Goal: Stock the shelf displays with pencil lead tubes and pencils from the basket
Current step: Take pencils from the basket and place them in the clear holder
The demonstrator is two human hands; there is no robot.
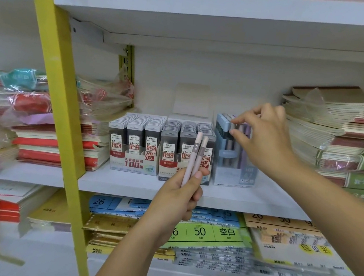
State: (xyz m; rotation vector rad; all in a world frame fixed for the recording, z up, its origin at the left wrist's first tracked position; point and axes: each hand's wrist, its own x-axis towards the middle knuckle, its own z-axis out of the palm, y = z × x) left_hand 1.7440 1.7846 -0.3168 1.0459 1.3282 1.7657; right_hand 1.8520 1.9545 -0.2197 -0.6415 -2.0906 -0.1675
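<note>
On the middle shelf (126,186), right of two display boxes of lead tubes (135,130), stands a blue pencil box (233,172). Right hand (264,137) reaches over it, thumb and forefinger pinching the top of one standing pencil (232,128), other fingers curled. Left hand (177,195) is below and in front of the 0.7 lead box, fingers wrapped round two pink pencils (193,159) held upright, just left of the blue box

pencils (193,159) pale pink | upright post (57,93) yellow | lead tubes (170,136) grey
</note>
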